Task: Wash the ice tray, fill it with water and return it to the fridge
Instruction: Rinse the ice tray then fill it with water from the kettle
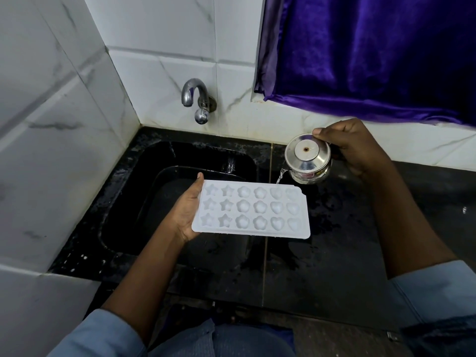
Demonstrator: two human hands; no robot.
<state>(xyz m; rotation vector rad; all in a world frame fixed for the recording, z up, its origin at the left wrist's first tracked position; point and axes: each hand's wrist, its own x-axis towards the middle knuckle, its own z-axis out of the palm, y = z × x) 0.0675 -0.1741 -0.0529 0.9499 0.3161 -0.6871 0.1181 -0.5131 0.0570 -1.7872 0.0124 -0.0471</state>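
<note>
Both grips are busy: the left grip (186, 210) cups the short end of the white ice tray (252, 210), thumb on its rim, holding it level above the black sink (164, 161) and its right edge beside the wet counter (347, 240). The right grip (354, 148) curls round a tilted steel pot (307, 158), and a thin water stream (280, 176) falls from it into the tray's far right corner.

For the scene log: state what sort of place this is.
Probably a home kitchen: a black sink sunk in a dark counter, a tap on the white-tiled wall, and an ice tray being filled from a steel pot.
</note>
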